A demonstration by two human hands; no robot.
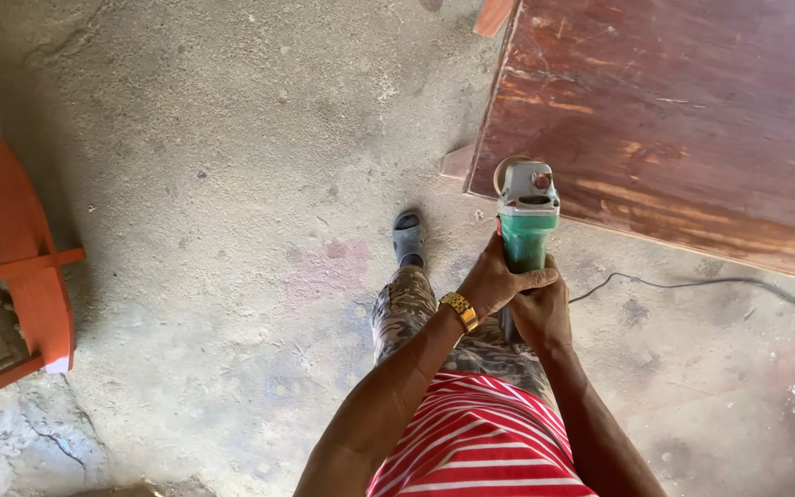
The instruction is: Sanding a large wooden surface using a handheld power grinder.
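A green and grey angle grinder (pixel 526 213) is held upright in front of me, its head at the near edge of a large reddish-brown wooden board (pixel 683 110). My left hand (pixel 494 276), with a gold watch at the wrist, wraps the green body from the left. My right hand (pixel 543 308) grips the same body lower down, from the right. The grinder's disc is mostly hidden behind its grey head.
A black power cord (pixel 720 283) trails right across the concrete floor (pixel 232 166). An orange wooden frame (pixel 25 248) stands at the left. My foot in a grey sandal (pixel 408 237) is just left of the grinder. A wood offcut (pixel 492 14) lies at the top.
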